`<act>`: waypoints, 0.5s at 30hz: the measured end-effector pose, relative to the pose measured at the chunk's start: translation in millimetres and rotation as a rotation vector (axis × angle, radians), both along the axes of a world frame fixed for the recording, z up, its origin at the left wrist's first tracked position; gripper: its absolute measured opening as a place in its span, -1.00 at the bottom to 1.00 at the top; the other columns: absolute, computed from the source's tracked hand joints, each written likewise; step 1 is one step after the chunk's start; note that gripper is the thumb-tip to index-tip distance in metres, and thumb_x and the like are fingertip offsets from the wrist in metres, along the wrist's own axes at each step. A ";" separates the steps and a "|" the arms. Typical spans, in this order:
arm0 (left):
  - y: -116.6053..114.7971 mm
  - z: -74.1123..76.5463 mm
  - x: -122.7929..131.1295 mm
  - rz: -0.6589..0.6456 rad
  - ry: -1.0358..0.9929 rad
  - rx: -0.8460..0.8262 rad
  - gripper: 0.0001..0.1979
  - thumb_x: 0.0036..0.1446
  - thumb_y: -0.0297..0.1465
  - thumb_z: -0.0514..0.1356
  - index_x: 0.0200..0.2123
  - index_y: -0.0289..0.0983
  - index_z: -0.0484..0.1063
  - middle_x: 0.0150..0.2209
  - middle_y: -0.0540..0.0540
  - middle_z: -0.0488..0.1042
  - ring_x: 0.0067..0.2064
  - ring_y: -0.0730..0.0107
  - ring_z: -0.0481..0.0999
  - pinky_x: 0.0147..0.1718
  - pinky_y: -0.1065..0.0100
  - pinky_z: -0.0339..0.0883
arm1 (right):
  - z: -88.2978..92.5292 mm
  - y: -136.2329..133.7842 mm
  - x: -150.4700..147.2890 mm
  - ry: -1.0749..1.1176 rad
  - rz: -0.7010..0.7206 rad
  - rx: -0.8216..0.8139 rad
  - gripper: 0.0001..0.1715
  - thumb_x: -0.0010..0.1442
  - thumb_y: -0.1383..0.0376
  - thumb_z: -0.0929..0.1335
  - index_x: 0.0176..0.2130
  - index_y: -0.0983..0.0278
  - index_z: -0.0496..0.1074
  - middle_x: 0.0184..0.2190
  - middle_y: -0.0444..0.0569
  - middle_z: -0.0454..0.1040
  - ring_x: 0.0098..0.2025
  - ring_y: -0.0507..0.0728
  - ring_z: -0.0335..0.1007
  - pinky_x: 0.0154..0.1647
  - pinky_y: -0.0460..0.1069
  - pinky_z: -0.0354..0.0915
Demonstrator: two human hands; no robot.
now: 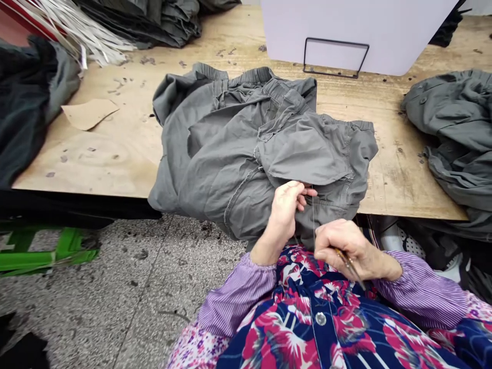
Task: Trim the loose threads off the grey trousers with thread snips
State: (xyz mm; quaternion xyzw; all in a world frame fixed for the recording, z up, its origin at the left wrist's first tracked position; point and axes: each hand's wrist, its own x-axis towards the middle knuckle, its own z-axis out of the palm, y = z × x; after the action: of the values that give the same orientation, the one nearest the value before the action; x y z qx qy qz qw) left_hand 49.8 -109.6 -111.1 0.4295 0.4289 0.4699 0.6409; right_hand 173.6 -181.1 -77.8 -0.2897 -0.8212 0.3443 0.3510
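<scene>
On the far left, a heap of dark grey clothes [26,102] sits on the edge of a wood table [96,164], with a bunch of white strips [88,36] behind it and a scrap of brown card [89,114] beside it. Below, a green stool [49,251] stands on a speckled stone floor [134,292].

In the middle, grey cloth trousers [249,154] lie in a soft pile and hang over the table's near edge. The left hand [286,212] pinches a fold of them, fingers closed tight. A thin thread [313,218] goes down from the cloth, right by those fingers. The right hand [342,251] is curled shut around a small thin tool [348,264] – it may be snips, but it is hard to tell.

A tug on the thread could snap it. The sharp tip could poke a finger or nick the cloth if a hand slips. The trousers hang out far, so they could slide to the floor.

Behind them stands a pale board [346,36] on a black wire stand [336,59]. On the right lies another grey garment [453,118] – it also droops off the table.
</scene>
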 end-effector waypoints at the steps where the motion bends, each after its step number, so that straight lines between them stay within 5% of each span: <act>1: 0.5 3.0 -1.5 -0.068 -0.138 -0.100 -0.79 0.03 -0.31 0.12 -0.55 -0.31 0.27 -0.42 -0.15 0.51 -0.50 0.50 0.31 -0.52 0.45 0.18 | -4.4 -1.6 -2.3 -0.019 0.034 -0.007 -0.84 0.19 0.38 0.24 -0.44 0.28 0.21 -0.60 -0.17 0.24 -0.55 -0.06 0.10 -0.49 -0.12 0.08; 5: -1.6 9.1 -3.2 -0.181 -0.363 -0.245 -0.78 -0.10 -0.35 0.27 -0.53 -0.34 0.29 -0.59 0.00 0.37 -0.62 0.63 0.22 -0.66 0.54 0.06 | -22.9 -5.6 -7.8 -0.111 0.138 0.032 -0.90 0.19 0.39 0.22 -0.40 0.29 0.22 -0.56 -0.13 0.28 -0.51 -0.03 0.13 -0.46 -0.11 0.11; 9: -0.2 1.9 -5.2 0.020 -0.346 -0.198 -0.83 -0.10 -0.40 0.26 -0.50 -0.31 0.30 -0.70 0.16 0.13 -0.71 0.72 -0.08 -0.73 0.55 -0.30 | -26.7 0.4 -2.8 -0.335 0.057 0.184 -0.88 0.11 0.47 0.22 -0.31 0.32 0.29 -0.51 -0.08 0.37 -0.47 0.02 0.22 -0.44 -0.08 0.08; 15: 3.1 -11.3 -21.5 0.230 -0.048 0.136 -0.87 -0.03 -0.36 0.22 -0.52 -0.29 0.40 -0.65 0.10 0.19 -0.63 0.65 0.04 -0.63 0.50 -0.04 | -4.1 40.4 7.6 -0.935 -0.289 0.246 -0.44 0.05 0.49 0.23 0.08 0.36 0.23 -0.52 -0.01 0.47 -0.52 0.08 0.32 -0.50 -0.04 -0.02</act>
State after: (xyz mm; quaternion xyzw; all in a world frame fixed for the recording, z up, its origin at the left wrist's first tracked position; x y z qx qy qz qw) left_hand 28.2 -106.5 -122.4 0.4086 0.4272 0.5782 0.5623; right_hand 181.2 -140.7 -81.9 -0.4802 -0.8765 0.0263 0.0210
